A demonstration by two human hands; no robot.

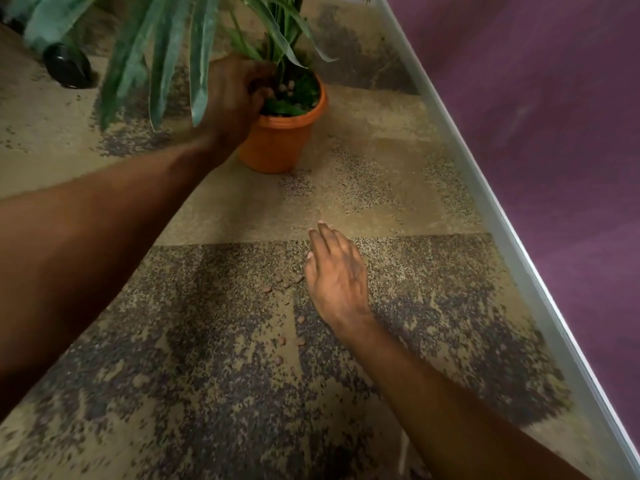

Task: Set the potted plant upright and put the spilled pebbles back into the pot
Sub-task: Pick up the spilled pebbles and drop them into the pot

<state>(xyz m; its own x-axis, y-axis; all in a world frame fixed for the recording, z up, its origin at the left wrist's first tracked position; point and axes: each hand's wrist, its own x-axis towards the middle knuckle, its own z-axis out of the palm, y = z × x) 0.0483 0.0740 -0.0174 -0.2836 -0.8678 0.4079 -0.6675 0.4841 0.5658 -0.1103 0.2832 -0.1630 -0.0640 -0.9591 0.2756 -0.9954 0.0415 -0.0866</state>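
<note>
Orange pot (280, 140) upright on the carpet (242, 209), well ahead of the right hand (337, 278). The plant (166, 46) rises above the left hand (235, 98). That hand's fingers curl over the rim into the pot; whether they hold anything cannot be told. The right hand is flat, fingers straight, holding nothing. Spilled pebbles (284, 284) lie just beside its thumb and back toward its wrist.

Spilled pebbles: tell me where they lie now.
In the head view, the spilled pebbles lie scattered on the carpet left of the right hand, nearer the camera than the orange pot.
</note>
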